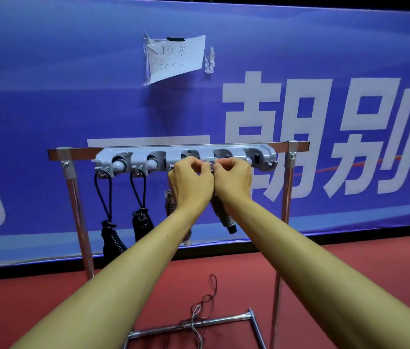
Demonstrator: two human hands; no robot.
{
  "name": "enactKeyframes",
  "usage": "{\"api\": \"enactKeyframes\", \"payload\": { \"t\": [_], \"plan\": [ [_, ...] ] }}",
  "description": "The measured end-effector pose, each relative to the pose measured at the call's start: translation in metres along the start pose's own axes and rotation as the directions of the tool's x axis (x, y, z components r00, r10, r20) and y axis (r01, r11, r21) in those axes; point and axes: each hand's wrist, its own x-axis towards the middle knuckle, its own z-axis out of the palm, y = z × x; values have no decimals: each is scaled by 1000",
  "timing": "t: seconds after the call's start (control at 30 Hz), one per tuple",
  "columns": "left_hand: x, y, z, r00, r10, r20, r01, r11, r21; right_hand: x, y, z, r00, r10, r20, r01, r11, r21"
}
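A grey holder strip (186, 157) with several clamps and small hooks is fixed to the top bar of a metal stand (78, 217). Two black spring hand grips (110, 240) hang by black cord loops from the two left hooks. My left hand (190, 182) and my right hand (231, 177) meet at a hook near the strip's middle. Both hands' fingers are curled and pinch something small there, hidden by the fingers. Below my wrists hang a grey hand grip (171, 202) and a darker one (224, 215), both partly hidden by my arms.
A blue banner (299, 109) with large white characters fills the wall behind, with a taped paper note (176, 57) on it. The floor is red. The stand's chrome base tubes (188, 326) lie below, with a tangle of thin cord (203, 306) over them.
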Motion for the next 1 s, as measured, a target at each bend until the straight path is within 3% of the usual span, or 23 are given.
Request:
{"api": "enactKeyframes", "payload": {
  "t": [0.3, 0.4, 0.53, 0.63, 0.73, 0.8, 0.9, 1.0],
  "plan": [
    [-2, -44, 2, 976, -22, 219, 28, 999, -23, 1, 31, 8, 997, -45, 64, 40, 997, 73],
    [-4, -55, 11, 940, -138, 311, 188, 973, -137, -4, 43, 13, 997, -44, 65, 39, 996, 78],
    [-5, -57, 6, 867, -332, 373, 398, 910, -115, -10, 40, 7, 993, -13, 120, 21, 998, -61],
    [-19, -50, -5, 843, -312, 437, 402, 906, -128, -22, 41, -13, 995, -17, 96, 37, 977, -209],
    [-54, -62, -22, 869, -249, 428, 227, 968, 103, -44, 67, -36, 995, -1, 100, 48, 884, -465],
    [-89, -83, -39, 828, -218, 517, 45, 944, 326, -73, 101, -46, 964, 117, 237, 59, 777, -626],
    [-148, -119, -66, 680, -298, 670, -142, 843, 519, -135, 159, -55, 822, 324, 468, 197, 609, -768],
    [-201, -156, -78, 514, -391, 763, -316, 741, 592, -186, 207, -60, 700, 403, 590, 368, 504, -781]
  ]
}}
